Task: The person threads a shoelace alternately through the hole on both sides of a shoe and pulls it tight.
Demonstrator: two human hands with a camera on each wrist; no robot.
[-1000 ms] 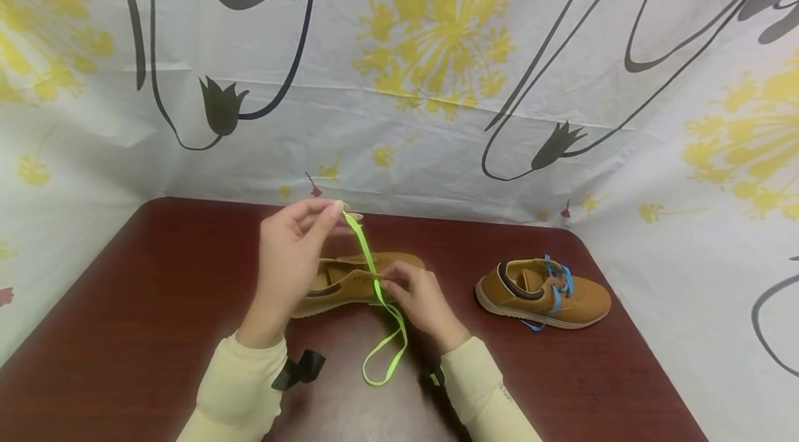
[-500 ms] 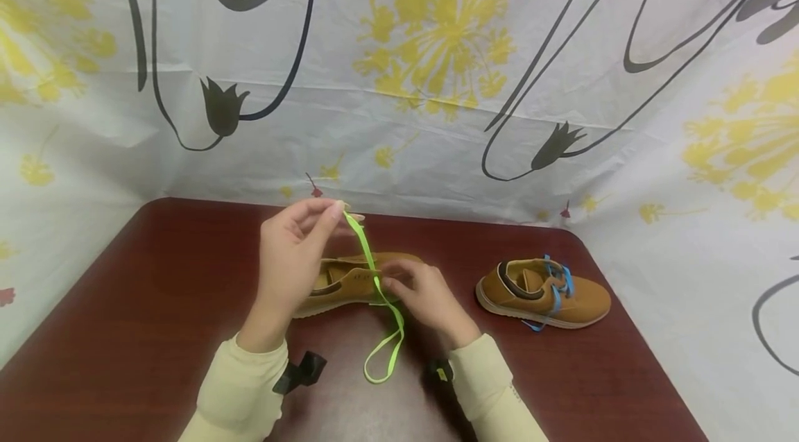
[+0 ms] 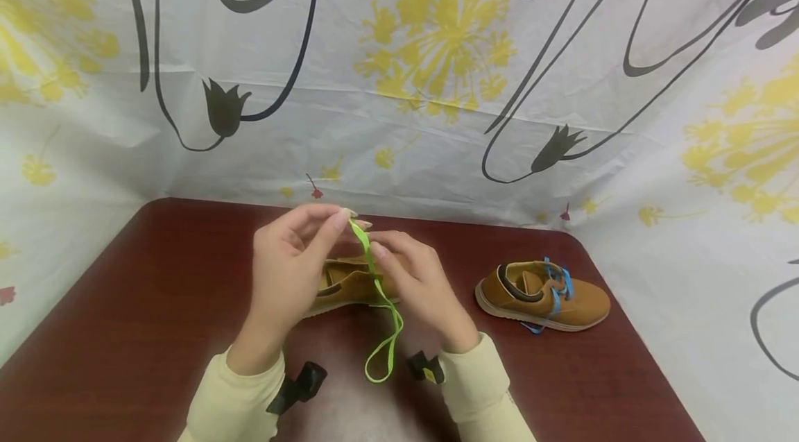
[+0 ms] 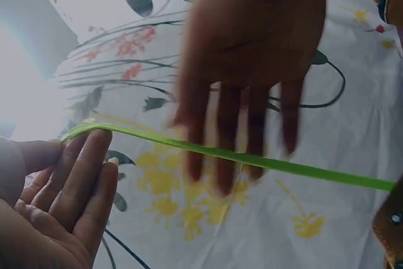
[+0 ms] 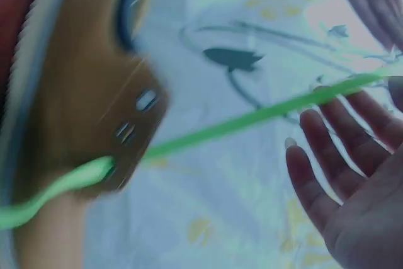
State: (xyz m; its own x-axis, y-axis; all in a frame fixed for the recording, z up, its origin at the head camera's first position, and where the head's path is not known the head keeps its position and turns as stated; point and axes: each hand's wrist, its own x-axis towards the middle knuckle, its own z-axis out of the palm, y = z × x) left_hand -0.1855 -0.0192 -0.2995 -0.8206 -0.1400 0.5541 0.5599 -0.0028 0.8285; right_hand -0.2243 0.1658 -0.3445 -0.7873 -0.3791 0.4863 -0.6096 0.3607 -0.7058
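Observation:
Between thumb and fingers, my left hand (image 3: 282,268) pinches a bright green shoelace (image 4: 296,169) near its upper end, above a tan shoe (image 3: 352,289). The lace runs taut down to the shoe's eyelet flap (image 5: 129,133) and passes through an eyelet there. Its other part hangs in a loop on the near side. My right hand (image 3: 427,282) is beside the taut stretch, its fingers (image 4: 230,130) extended and blurred in the left wrist view. The lace crosses in front of them there; whether they touch it, I cannot tell. The right hand hides the shoe's toe.
A second tan shoe (image 3: 587,300) with blue laces (image 3: 557,298) stands at the right of the dark red-brown table (image 3: 156,303). A white sheet with a flower print (image 3: 437,32) hangs behind and at both sides. Black wrist cameras (image 3: 308,381) sit on both wrists.
My right hand has moved up from the eyelet along the lace, towards my left hand, and its fingers have left the shoe's flap. My left hand has dipped slightly, still pinching the shoelace.

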